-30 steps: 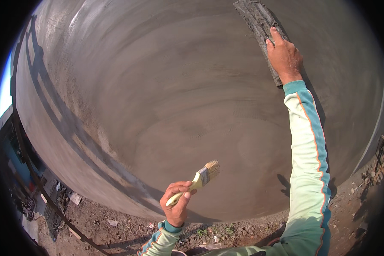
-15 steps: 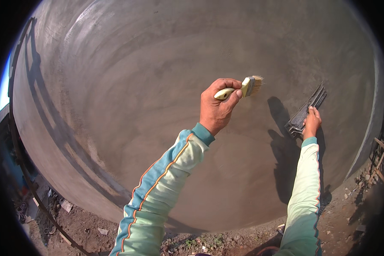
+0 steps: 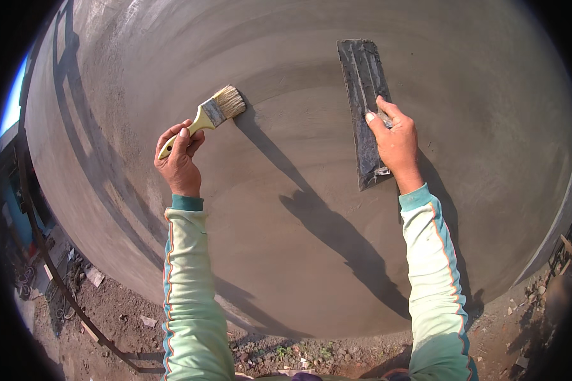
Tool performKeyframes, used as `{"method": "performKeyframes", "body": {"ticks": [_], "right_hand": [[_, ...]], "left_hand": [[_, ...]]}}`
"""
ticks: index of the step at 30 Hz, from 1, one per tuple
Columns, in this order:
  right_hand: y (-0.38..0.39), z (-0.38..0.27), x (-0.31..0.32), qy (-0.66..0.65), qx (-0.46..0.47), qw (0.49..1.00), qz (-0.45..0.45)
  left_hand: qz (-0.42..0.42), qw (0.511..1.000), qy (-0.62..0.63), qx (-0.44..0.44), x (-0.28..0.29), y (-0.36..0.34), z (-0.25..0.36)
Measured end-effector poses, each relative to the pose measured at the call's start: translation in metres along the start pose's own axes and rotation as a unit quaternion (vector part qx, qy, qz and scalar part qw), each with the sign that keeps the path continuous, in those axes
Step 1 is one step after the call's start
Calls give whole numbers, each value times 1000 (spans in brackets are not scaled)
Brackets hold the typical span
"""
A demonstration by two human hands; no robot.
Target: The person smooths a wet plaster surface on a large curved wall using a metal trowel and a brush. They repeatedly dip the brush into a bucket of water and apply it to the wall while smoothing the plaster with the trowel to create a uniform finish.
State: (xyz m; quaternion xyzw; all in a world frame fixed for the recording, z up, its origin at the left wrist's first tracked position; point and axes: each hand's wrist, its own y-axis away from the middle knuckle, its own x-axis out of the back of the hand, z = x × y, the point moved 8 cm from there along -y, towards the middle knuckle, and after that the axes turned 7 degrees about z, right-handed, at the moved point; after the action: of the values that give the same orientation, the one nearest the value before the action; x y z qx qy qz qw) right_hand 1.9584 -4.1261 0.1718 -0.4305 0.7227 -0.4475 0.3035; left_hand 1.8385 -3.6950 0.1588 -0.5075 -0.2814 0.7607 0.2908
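My left hand (image 3: 179, 160) grips a paintbrush (image 3: 211, 114) by its pale yellow-green handle. The pale bristles point up and right, and their tips meet the start of the brush's shadow on the grey plastered wall (image 3: 279, 254). On the right, my right hand (image 3: 398, 141) is closed round the grip of a long rectangular plastering trowel (image 3: 362, 95). Its back is smeared with wet mortar, and the blade stands nearly upright in the picture, lying against the wall. The grip itself is mostly covered by my fingers.
Along the bottom runs bare soil with rubble (image 3: 130, 327) and small plants. A thin dark curved bar (image 3: 60, 301) arcs down the left side. Wood pieces (image 3: 571, 253) lie at the right edge. Long shadows fall across the wall.
My left hand has moved left with the brush, turning its bristles upward against the wall. My right hand has shifted left and up, with the trowel turned closer to upright.
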Motion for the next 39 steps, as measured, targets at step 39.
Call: {"method": "performKeyframes", "body": {"ticks": [39], "right_hand": [[125,200,149,-89,-297,919,244]], "left_hand": [[581,588,-509,240,860,590,233]]}}
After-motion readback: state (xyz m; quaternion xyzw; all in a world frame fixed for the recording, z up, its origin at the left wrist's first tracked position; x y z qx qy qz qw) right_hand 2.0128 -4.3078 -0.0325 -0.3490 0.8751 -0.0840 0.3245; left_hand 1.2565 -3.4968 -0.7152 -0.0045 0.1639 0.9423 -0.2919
